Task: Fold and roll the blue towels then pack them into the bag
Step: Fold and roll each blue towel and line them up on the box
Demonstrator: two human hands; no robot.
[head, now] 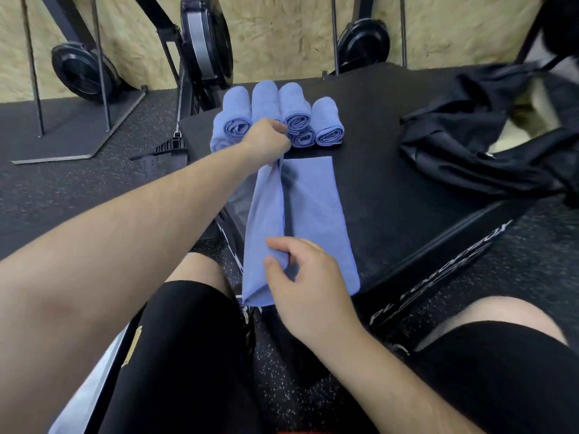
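The person is sitting with both knees in black shorts point(194, 355) over a speckled floor point(297, 371). Just past the knees, the right hand point(308, 277) is pinching the near end of one blue towel point(316, 208), with thumb and fingertips closed on a raised fold of cloth.

This towel is lying on a black padded platform point(391, 189), and its near end is hanging slightly over the platform's edge. Its long axis is running straight away from the person, near end at the right hand and far end at the left. The right half is lying flat, while the left half is standing up off the surface as a long fold stretched between the two hands.

At the far end, the left hand point(266, 137) is gripping that fold, with its fingers curled tightly round the cloth.

Right behind the left hand, the rolled towels point(296, 115) are sitting in a tight cluster, their axes also pointing away and their spiral ends facing the person. Four are lying side by side, a fifth is showing low in front, and a sixth is peeking out beside the left wrist, partly hidden.

To the right, well apart from the rolls, one black bag point(463, 142) is lying crumpled on the platform.

Farthest off, three black flywheel machines point(206, 42) are standing against a chipboard wall point(282, 32).
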